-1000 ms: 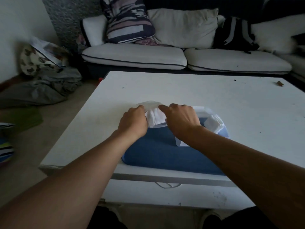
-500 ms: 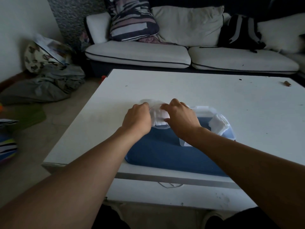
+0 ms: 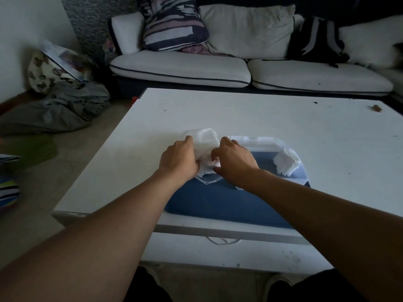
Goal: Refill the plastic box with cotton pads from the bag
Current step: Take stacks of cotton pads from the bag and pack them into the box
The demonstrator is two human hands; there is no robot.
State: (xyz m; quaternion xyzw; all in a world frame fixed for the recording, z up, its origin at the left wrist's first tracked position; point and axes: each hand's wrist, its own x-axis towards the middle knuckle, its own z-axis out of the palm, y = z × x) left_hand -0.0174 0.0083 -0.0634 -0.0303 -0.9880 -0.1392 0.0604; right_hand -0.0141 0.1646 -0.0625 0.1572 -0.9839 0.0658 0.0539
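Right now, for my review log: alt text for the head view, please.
Both hands, left hand and right hand, grip a clear bag of cotton pads over a white table. Beside it, a clear plastic box on a blue mat holds some pads; a sofa stands behind.

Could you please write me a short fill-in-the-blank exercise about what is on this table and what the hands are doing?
1. Both the left hand and the right hand grip the clear ____ of cotton pads.
2. The plastic box rests on a ____ cloth.
3. A black ____ leans on the sofa.

Missing words: bag; blue; backpack
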